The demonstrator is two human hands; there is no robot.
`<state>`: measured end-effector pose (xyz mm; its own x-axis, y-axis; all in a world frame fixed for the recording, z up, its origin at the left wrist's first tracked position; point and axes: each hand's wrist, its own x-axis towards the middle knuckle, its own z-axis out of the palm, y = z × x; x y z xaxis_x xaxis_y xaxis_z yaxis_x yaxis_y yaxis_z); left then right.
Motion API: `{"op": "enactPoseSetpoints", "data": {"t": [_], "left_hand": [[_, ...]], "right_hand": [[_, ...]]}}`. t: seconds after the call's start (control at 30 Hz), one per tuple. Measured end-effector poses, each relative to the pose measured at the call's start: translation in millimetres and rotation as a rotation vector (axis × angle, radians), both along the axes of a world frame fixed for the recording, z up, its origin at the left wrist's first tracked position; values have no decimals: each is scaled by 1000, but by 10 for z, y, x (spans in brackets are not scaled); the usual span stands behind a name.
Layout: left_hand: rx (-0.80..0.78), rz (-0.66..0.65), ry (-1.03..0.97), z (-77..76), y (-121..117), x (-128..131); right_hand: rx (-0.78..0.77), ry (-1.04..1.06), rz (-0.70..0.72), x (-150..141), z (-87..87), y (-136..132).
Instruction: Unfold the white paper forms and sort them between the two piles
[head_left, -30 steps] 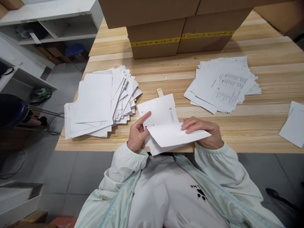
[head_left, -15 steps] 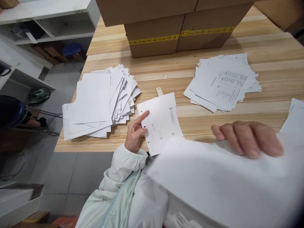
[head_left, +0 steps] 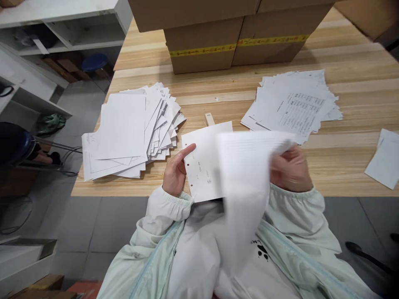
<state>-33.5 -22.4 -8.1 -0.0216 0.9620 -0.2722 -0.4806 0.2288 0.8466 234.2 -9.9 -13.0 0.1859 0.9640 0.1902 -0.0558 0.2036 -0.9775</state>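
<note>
My left hand [head_left: 176,169] grips the left edge of a printed sheet [head_left: 201,166] with punched holes, its thumb and index finger on the paper at the table's front edge. In my right hand [head_left: 292,169] is a loose white sheet of paper [head_left: 245,178], curled, hanging down and blurred by motion. This sheet covers the right part of the punched one. Just beyond the punched sheet lies a small beige object [head_left: 209,119], partly hidden under it.
A thick, untidy stack of papers [head_left: 123,126] lies at the left. Another paper pile [head_left: 299,99] with a printed top sheet is at the right. A few sheets [head_left: 384,160] rest at the far right edge. Cardboard boxes [head_left: 205,50] with yellow tape stand at the back.
My right hand lifted the loose sheet off the punched one and swung it up close to the camera, then back down over the table. My left hand has stayed almost in place.
</note>
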Motion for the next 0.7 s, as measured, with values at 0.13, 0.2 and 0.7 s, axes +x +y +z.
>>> {"op": "enactPoseSetpoints", "data": {"t": [0.13,0.2,0.7], "left_hand": [[51,-84,31,13,-19,72],[109,-117,74,9,-26,108],[352,21,214,141,-165,237]], "right_hand": [[-18,-4,-58,-384,61,-3],[22,5,-68,-438,17,62],[63,13,-24,-351,-154,89]]}}
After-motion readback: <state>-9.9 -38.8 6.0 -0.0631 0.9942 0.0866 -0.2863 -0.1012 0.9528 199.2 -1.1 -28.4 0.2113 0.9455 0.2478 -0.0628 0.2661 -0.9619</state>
